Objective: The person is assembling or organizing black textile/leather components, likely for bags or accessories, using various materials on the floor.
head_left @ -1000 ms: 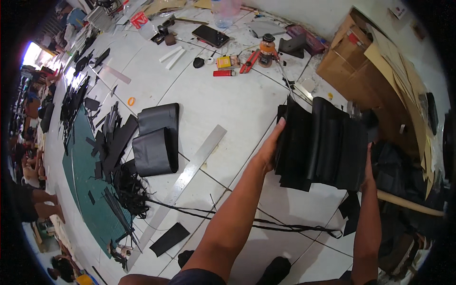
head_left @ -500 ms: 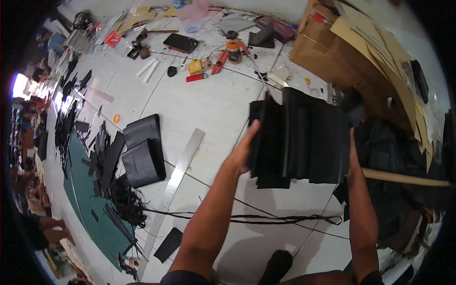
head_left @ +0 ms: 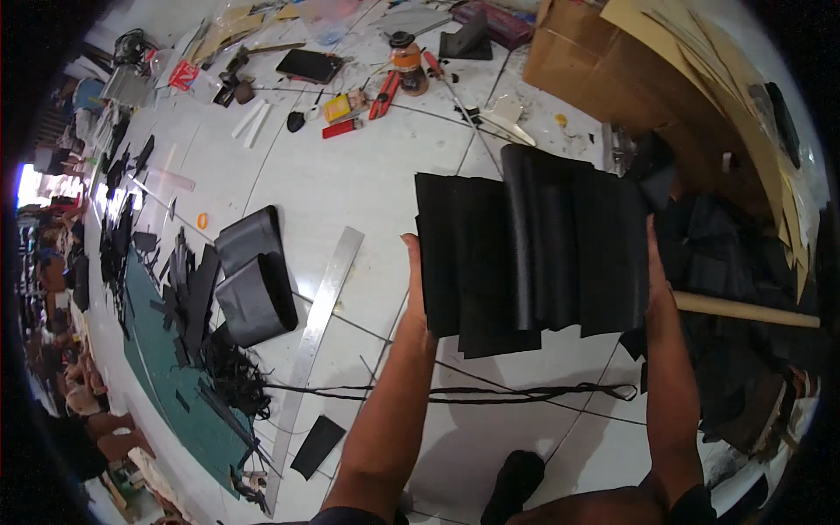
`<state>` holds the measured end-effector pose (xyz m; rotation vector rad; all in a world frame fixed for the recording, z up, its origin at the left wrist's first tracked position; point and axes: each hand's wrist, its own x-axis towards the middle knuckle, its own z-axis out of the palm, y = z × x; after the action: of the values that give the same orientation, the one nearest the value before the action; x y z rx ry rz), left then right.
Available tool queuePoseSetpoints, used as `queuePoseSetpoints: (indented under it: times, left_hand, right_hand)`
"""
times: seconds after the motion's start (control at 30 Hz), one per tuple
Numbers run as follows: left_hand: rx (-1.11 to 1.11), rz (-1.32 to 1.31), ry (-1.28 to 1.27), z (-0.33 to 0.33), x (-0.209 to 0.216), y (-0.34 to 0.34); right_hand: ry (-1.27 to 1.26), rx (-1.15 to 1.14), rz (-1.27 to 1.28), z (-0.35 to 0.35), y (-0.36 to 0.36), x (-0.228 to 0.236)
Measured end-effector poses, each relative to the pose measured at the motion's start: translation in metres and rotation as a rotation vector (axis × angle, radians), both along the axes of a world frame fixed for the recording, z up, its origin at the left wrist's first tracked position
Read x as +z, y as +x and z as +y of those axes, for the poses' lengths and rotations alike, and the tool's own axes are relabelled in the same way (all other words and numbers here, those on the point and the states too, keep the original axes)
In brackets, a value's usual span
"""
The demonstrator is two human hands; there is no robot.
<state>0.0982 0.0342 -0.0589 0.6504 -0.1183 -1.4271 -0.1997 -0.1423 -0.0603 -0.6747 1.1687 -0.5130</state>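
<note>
In the head view, a thick stack of black, leather-like sheets and curled folds (head_left: 490, 254) is held up off the floor, to the right of the long flat silver metal ruler (head_left: 319, 328). The person's bare left hand (head_left: 418, 284) grips its left edge, thumb upright beside the sheets; the bare right hand (head_left: 658, 271) grips the right edge. Most of the fingers are hidden by the stack, so how they curl cannot be told.

A second ago the left thumb lay over the near face of the stack, and the sheets on that side were bunched with their edges fanned. Now those sheets lie flatter and spread wider, and the left hand sits lower along the border. The stack has come nearer to the ruler in the picture, while the whole scene has shifted with the head.

On the floor, the folded smooth black sheet (head_left: 254, 297) lies left of the ruler, as before. Farther left are the thin black offcut strips (head_left: 188, 289) and the green cutting mat (head_left: 162, 385). The long black looped cords (head_left: 525, 398) cross the ruler and run right. The small black rectangular piece (head_left: 318, 446) rests just right of the ruler's near end, unmoved.
</note>
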Motion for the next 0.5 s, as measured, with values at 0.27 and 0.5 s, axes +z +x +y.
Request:
queuePoseSetpoints:
  times: [0.27, 0.5]
  left_hand:
    - [-0.112, -0.085, 0.157, 0.001, 0.021, -0.009]
    - [-0.139, 0.041, 0.168, 0.008, 0.020, -0.015]
  right_hand:
    - [-0.019, -0.030, 0.025, -0.006, -0.007, -0.004]
    - [-0.007, -0.002, -0.003, -0.004, -0.004, -0.005]
